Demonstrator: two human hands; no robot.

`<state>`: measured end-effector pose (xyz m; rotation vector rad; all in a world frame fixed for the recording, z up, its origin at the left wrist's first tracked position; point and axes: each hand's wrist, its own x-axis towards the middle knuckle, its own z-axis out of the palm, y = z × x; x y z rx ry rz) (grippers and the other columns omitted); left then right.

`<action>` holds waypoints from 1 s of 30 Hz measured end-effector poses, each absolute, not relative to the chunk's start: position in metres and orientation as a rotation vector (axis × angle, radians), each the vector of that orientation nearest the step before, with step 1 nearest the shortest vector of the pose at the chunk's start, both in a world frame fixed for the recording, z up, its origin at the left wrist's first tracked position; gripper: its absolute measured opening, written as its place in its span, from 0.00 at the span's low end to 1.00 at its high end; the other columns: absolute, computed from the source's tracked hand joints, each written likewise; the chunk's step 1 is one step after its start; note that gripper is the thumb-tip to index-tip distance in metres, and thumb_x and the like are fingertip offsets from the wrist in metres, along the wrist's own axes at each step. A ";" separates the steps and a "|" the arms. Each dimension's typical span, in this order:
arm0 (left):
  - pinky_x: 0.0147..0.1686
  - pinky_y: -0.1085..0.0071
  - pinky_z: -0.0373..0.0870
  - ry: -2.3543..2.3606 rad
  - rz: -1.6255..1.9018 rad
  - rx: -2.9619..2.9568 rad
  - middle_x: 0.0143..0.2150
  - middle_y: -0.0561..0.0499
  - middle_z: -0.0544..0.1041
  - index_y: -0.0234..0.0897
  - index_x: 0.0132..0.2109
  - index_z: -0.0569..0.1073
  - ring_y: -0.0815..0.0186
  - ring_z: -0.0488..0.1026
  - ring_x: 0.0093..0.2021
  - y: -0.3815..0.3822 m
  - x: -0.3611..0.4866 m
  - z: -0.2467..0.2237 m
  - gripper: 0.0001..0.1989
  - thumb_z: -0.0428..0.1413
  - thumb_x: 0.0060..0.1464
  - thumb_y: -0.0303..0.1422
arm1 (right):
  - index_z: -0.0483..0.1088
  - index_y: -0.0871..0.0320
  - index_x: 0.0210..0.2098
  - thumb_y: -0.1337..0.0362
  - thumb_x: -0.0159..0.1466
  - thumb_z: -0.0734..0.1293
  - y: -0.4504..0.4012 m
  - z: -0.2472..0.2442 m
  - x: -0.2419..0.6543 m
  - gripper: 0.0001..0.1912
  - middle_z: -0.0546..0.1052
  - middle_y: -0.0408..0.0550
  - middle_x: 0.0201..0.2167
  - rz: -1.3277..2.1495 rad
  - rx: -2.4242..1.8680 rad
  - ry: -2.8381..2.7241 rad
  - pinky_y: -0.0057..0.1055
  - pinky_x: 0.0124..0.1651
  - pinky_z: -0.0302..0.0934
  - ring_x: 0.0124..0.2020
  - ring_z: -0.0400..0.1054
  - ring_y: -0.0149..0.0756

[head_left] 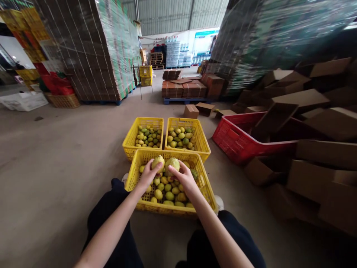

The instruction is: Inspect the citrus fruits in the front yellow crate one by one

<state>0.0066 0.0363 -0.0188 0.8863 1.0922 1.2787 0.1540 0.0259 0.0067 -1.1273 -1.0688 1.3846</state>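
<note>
My left hand (150,174) is closed around a yellow-green lemon-like fruit (158,163), thumb across its near side. Close beside it, my right hand (185,178) grips a larger, paler green fruit (173,165). Both fruits are held up side by side over the near yellow crate (167,209), which stands on the floor between my legs. Inside that crate lie several loose yellow and green fruits (169,195). My fingertips are partly hidden behind the two held fruits.
Two more yellow crates, left (128,143) and right (203,143), hold similar fruit just beyond. A red crate (232,143) with cardboard in it stands right, beside heaped open boxes (312,175). Wrapped pallet stacks (83,48) rise behind; flattened cartons (184,89) lie on a blue pallet.
</note>
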 end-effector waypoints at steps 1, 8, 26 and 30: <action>0.24 0.76 0.64 1.091 1.253 0.859 0.33 0.49 0.75 0.34 0.37 0.73 0.69 0.70 0.30 0.037 0.007 -0.019 0.24 0.63 0.40 0.50 | 0.69 0.57 0.38 0.51 0.46 0.74 0.026 0.008 0.155 0.24 0.73 0.43 0.29 1.374 -1.132 -1.087 0.27 0.25 0.63 0.28 0.66 0.33; 0.17 0.79 0.61 0.799 1.218 0.438 0.25 0.53 0.72 0.34 0.34 0.71 0.76 0.62 0.18 0.046 0.005 -0.013 0.22 0.60 0.43 0.51 | 0.65 0.55 0.34 0.51 0.42 0.75 0.031 0.004 0.153 0.26 0.72 0.42 0.27 1.318 -1.192 -1.045 0.28 0.20 0.63 0.24 0.66 0.32; 0.35 0.72 0.69 0.744 1.250 0.606 0.36 0.48 0.75 0.34 0.38 0.71 0.63 0.72 0.39 0.044 0.006 -0.021 0.23 0.62 0.44 0.49 | 0.64 0.55 0.34 0.48 0.48 0.72 0.029 -0.007 0.154 0.22 0.71 0.40 0.26 1.484 -1.069 -0.949 0.26 0.23 0.61 0.25 0.66 0.31; 0.35 0.72 0.68 0.752 1.258 0.679 0.36 0.51 0.73 0.37 0.39 0.71 0.65 0.71 0.36 0.038 0.006 -0.018 0.16 0.63 0.46 0.40 | 0.63 0.55 0.34 0.49 0.49 0.72 0.029 -0.005 0.156 0.22 0.71 0.41 0.28 1.392 -1.119 -1.037 0.27 0.25 0.62 0.27 0.66 0.32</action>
